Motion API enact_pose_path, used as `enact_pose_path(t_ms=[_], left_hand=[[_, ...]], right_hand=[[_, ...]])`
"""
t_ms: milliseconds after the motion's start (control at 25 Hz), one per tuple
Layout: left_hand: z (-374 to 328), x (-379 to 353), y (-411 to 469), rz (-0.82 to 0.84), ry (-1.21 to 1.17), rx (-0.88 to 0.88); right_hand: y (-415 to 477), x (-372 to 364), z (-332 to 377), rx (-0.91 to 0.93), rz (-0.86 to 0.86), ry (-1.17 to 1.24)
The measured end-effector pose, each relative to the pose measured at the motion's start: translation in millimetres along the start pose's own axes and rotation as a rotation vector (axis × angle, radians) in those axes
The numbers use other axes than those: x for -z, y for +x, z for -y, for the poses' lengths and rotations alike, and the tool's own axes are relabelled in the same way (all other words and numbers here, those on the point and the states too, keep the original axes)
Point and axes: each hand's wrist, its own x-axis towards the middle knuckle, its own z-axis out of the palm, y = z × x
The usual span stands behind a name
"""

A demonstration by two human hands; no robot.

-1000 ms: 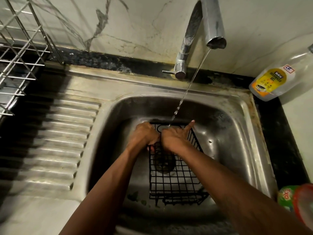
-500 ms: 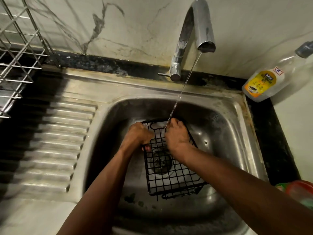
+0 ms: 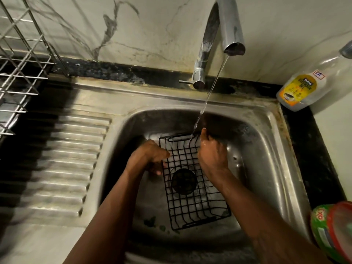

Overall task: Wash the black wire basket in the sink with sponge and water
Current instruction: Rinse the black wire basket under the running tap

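The black wire basket (image 3: 192, 202) lies tilted inside the steel sink (image 3: 266, 168), over the dark drain. My left hand (image 3: 150, 157) grips its left rim. My right hand (image 3: 212, 155) is closed on the far right rim, fingers wet. A thin stream of water (image 3: 209, 92) falls from the chrome tap (image 3: 228, 25) onto the basket's far edge, next to my right thumb. No sponge is visible; I cannot tell whether either hand hides one.
A ribbed steel drainboard (image 3: 66, 159) lies left of the sink, with a silver wire dish rack (image 3: 21, 60) above it. A dishwash gel bottle (image 3: 312, 82) leans at the right wall. A green and red tub (image 3: 331, 231) sits at the right edge.
My two hands have moved apart along the basket's rim, the right one shifting to the far right corner. The basket has turned slightly, showing more of its grid.
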Motion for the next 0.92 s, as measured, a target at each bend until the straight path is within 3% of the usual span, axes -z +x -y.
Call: enact_pose_path(t_ms=[80, 160, 200, 280, 360, 520, 600, 680, 800, 920], left_hand=[[4, 8, 7, -0.220, 0.186, -0.142], [3, 8, 12, -0.521, 0.424, -0.397], [0, 5, 13, -0.565, 0.444, -0.505], [-9, -6, 11, -0.485, 0.431, -0.625], [-14, -16, 6, -0.412, 0.533, -0.622], [-11, -27, 4, -0.397, 0.604, -0.625], [-11, -34, -5, -0.356, 0.589, -0.615], [-10, -43, -8, -0.329, 0.569, -0.600], [-7, -38, 0, -0.364, 0.285, -0.436], [4, -23, 2, -0.319, 0.415, -0.387]], right_hand=[[1, -1, -4, -0.023, 0.039, 0.055], [6, -7, -4, 0.077, 0.038, 0.076], [11, -9, -3, 0.163, 0.024, 0.080], [22, -8, 2, 0.326, 0.018, 0.140], [32, -5, 5, 0.449, 0.030, 0.134], [26, -4, 9, 0.229, -0.012, 0.120], [16, -12, 14, 0.263, -0.016, 0.132], [17, -14, 18, 0.394, 0.035, 0.100], [32, 3, 10, 0.413, 0.239, 0.163], [45, 15, -39, 0.312, 0.428, 0.154]])
